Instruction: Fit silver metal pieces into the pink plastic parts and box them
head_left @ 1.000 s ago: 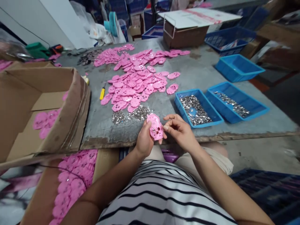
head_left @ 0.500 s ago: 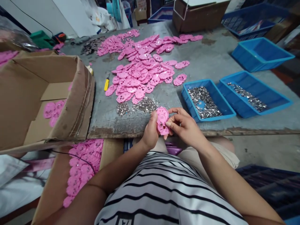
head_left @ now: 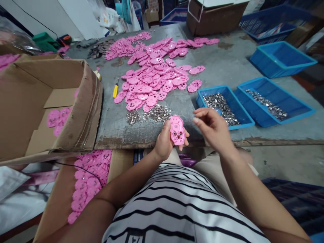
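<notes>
My left hand (head_left: 164, 140) grips a pink plastic casing (head_left: 177, 130) near the table's front edge, thumb on its left side and fingertips showing beyond its right side. Small metal pieces sit in holes in the casing's lower part. To the right, my right hand (head_left: 214, 130) hovers apart from the casing, thumb and forefinger slightly spread, with nothing visible between them. It is beside a blue tray (head_left: 243, 125) holding small metal pieces (head_left: 221, 106). Loose metal pieces (head_left: 158, 113) also lie in heaps on the table just beyond my left hand.
Many pink casings (head_left: 154, 79) are piled across the table (head_left: 215, 74). A yellow-handled screwdriver (head_left: 115, 90) lies left of them. A cardboard box (head_left: 88, 111) stands at left, above another box of pink casings (head_left: 86, 185). A second blue tray (head_left: 298, 116) of metal pieces stands right.
My right hand has let go of the casing and moved right, toward the blue tray. My left hand still holds the casing in nearly the same place.
</notes>
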`<act>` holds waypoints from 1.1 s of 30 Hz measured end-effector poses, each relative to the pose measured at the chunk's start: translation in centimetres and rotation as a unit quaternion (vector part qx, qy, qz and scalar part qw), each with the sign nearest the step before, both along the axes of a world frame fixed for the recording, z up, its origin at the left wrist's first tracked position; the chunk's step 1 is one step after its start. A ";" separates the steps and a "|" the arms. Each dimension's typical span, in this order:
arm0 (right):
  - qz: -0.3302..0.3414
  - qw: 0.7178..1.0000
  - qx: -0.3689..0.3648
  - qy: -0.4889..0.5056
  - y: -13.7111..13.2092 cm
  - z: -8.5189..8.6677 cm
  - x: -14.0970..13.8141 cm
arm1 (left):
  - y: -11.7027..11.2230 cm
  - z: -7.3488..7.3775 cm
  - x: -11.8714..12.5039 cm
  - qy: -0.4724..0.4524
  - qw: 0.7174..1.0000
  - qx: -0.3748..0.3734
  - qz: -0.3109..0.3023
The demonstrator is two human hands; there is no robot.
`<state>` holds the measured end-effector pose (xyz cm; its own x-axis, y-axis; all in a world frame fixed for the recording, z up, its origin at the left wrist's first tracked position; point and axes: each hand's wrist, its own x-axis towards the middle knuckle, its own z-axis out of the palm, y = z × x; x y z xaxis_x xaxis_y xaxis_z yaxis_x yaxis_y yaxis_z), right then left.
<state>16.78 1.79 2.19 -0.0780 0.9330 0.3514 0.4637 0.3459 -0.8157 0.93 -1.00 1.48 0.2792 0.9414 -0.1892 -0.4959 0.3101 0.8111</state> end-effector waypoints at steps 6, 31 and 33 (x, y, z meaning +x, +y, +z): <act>-0.184 0.908 -0.138 -0.351 4.5 1.7 5.2 | -0.4 -0.3 -0.4 0.052 0.998 0.030 0.017; -0.151 0.870 -0.225 -0.412 5.1 -0.2 6.3 | 1.1 -5.2 -1.2 0.098 0.994 0.031 0.022; -0.158 0.875 -0.223 -0.401 5.0 0.1 6.2 | 1.1 -5.0 -1.2 0.095 0.995 0.033 0.017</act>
<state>22.94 6.83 2.29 0.1537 0.9828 -0.1022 0.9633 -0.1721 -0.2062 -0.31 0.08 -3.49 0.2120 0.9617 -0.1735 -0.3419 0.2393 0.9088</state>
